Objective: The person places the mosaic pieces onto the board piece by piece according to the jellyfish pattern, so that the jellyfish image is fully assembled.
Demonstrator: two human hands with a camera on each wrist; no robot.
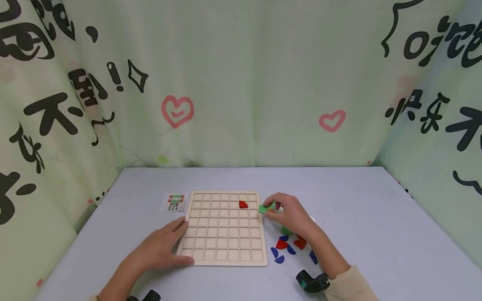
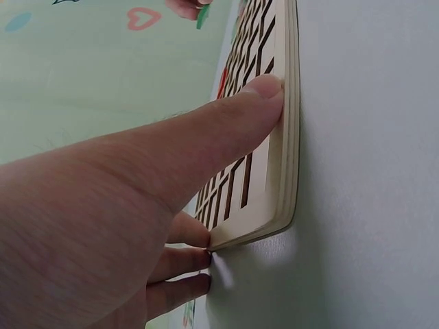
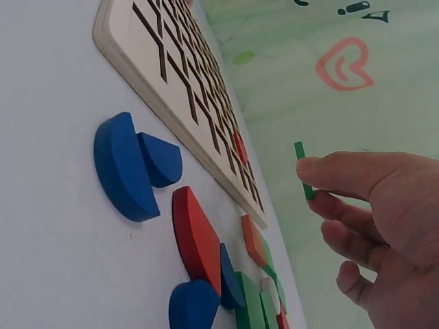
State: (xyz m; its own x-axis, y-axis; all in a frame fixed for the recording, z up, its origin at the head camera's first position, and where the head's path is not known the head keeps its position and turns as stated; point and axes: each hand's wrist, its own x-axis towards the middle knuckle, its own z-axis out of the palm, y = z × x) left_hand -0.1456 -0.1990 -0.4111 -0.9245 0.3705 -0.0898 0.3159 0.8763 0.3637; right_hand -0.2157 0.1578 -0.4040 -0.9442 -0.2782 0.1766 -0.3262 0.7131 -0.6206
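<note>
A pale wooden grid board (image 1: pixel 222 263) lies flat on the table, and one red rounded piece (image 1: pixel 243 204) sits in its upper right area. My left hand (image 1: pixel 160 246) rests at the board's near left corner. Its thumb (image 2: pixel 257 96) presses the near rim, while the other fingers touch the left edge. Between thumb and forefinger, my right hand (image 1: pixel 291 213) pinches a thin green block (image 3: pixel 300 149), held up beside the board's far right edge. Under the right hand lie loose pieces, among them a blue half-round (image 3: pixel 123 168) and a red piece (image 3: pixel 195 233).
A small picture card (image 1: pixel 175 202) with a green and red figure lies left of the board. More blue pieces (image 1: pixel 279 259) and a green block (image 1: pixel 286 230) are scattered to the right. A patterned curtain (image 1: pixel 226 83) surrounds the white table (image 1: pixel 376 234).
</note>
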